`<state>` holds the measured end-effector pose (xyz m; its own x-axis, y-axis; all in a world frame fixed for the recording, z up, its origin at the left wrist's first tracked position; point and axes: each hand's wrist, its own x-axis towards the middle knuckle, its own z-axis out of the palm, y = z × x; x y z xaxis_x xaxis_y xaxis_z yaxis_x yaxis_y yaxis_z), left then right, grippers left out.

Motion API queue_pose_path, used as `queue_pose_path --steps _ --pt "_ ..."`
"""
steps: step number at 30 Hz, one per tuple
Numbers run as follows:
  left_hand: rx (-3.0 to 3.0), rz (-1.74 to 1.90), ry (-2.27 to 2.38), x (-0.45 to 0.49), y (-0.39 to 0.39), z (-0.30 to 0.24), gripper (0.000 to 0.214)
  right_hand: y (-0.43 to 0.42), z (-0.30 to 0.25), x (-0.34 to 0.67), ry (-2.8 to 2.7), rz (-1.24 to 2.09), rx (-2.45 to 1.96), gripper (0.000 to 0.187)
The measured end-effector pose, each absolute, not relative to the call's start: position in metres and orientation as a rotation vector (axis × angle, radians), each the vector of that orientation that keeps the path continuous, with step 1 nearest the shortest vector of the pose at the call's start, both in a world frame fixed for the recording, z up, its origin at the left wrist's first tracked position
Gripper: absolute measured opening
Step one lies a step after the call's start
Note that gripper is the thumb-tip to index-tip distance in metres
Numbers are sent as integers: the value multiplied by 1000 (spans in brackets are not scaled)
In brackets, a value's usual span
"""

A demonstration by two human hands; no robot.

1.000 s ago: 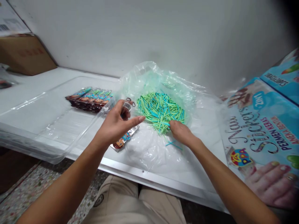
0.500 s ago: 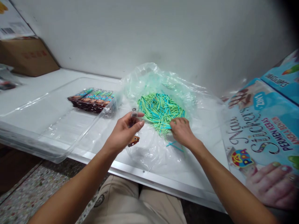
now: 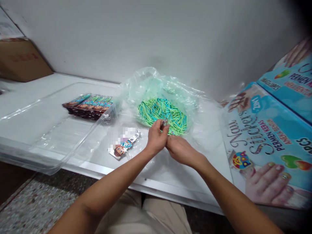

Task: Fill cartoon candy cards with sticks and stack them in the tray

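Observation:
My left hand (image 3: 158, 134) is closed in a pinch, with a small silvery bit showing between thumb and forefinger; I cannot make out what it is. Against it, my right hand (image 3: 181, 149) is curled shut, and its fingertips and anything in them are hidden. Both hands meet at the near edge of a pile of thin green and blue sticks (image 3: 168, 112), which lies in a crumpled clear plastic bag (image 3: 148, 78). Left of my left wrist, a printed sachet (image 3: 125, 145) with a cartoon face lies on the white table (image 3: 170, 182).
A clear plastic tray (image 3: 46, 136) at the left holds a stack of filled sachets (image 3: 90, 105). A cardboard box (image 3: 24, 60) stands at the back left. To the right is a large blue printed carton (image 3: 270, 130). A wall closes off the back.
My right hand has moved left and nearer to me, from the sticks to my left hand. My left hand has shifted right and closed. The printed sachet now shows on the table.

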<state>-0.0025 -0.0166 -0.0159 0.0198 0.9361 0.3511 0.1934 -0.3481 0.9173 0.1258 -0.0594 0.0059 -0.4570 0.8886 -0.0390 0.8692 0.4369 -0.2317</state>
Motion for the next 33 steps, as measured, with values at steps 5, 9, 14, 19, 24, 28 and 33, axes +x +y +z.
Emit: queue_pose_path --steps 5,9,14,19,24,28,33 --pt "1220 1505 1126 -15 -26 -14 18 -60 -12 127 -1596 1151 -1339 26" --pt "1095 1364 1153 -25 -53 -21 30 -65 -25 110 -895 1422 -1067 43" --pt "1112 1243 1176 -35 -74 -24 28 -83 -25 92 -718 1469 -983 40" --pt "1108 1113 1072 -47 -67 -12 30 -102 -22 93 -981 1529 -1052 34" --pt "1071 1081 969 -46 -69 -7 23 -110 -24 92 -1103 1484 -1080 33" --pt "1038 1109 940 -44 -75 -8 17 -114 -26 89 -1127 1476 -1071 36" --pt "1035 1149 951 -47 -77 -5 13 -119 -25 89 -993 1477 -1075 32"
